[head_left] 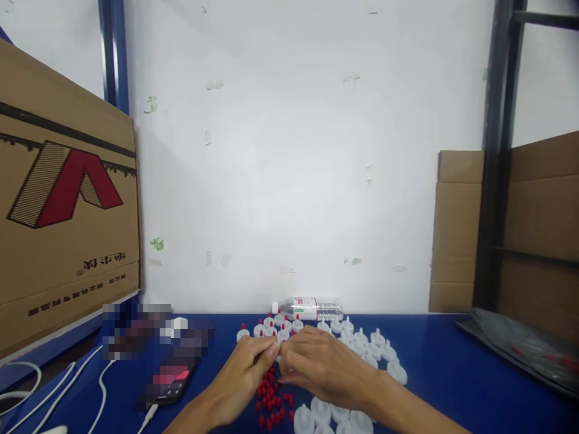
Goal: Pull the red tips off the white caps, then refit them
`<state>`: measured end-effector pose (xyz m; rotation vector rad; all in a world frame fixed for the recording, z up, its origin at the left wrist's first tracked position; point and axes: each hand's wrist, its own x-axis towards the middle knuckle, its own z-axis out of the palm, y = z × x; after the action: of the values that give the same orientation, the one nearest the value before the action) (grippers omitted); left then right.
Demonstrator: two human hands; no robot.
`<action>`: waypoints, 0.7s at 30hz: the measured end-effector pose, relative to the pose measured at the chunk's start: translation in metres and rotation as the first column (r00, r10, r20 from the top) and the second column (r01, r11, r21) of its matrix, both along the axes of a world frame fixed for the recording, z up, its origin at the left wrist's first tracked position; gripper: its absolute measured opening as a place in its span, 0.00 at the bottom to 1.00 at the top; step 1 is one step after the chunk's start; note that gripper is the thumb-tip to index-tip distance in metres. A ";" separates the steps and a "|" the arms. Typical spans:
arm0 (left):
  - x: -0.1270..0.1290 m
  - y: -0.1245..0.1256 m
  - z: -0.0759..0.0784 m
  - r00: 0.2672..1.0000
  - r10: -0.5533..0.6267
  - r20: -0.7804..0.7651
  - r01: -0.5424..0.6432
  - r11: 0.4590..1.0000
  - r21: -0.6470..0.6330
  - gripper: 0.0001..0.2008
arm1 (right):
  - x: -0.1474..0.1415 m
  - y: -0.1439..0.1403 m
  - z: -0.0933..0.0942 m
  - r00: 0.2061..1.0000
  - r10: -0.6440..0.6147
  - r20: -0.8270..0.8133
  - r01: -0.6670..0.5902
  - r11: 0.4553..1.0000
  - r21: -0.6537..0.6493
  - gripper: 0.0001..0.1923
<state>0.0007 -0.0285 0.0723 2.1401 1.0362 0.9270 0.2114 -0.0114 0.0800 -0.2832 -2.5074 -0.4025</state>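
Observation:
My left hand (246,367) and my right hand (323,364) meet at the middle of the blue table, fingers pinched together. What they grip is mostly hidden; only a sliver of something whitish shows between them. Right below the fingers lies a loose pile of small red tips (270,398). Behind the hands stand several white nozzle caps with red tips on top (259,328). To the right, several white nozzle caps (360,345) have bare spouts. Another group of bare white nozzle caps (321,412) sits near the front edge, under my right forearm.
A clear plastic bottle (312,308) lies on its side against the white wall. At the left are a phone (170,380), white cables (103,386) and a large cardboard box (67,181). A grey plastic bag (520,346) rests at the right, with folded cardboard (456,235) behind it.

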 end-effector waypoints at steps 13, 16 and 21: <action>-0.011 0.015 -0.008 0.939 0.298 -0.171 -0.283 0.953 0.106 0.28 | 0.066 0.065 -0.005 0.843 -0.495 -0.212 0.424 0.853 -0.303 0.07; -0.012 0.010 -0.007 0.722 0.447 -0.529 -0.296 0.890 0.348 0.25 | 0.068 0.069 -0.013 0.828 -0.531 -0.183 0.437 0.814 -0.383 0.14; -0.014 0.007 -0.001 0.597 0.485 -0.639 -0.341 0.874 0.345 0.26 | 0.058 0.063 -0.016 0.871 -0.482 -0.092 0.403 0.810 -0.427 0.22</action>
<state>-0.0132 -0.0213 0.0714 2.5379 1.9781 0.3389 0.2697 0.0520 0.0636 -1.0389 -2.2874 -0.0284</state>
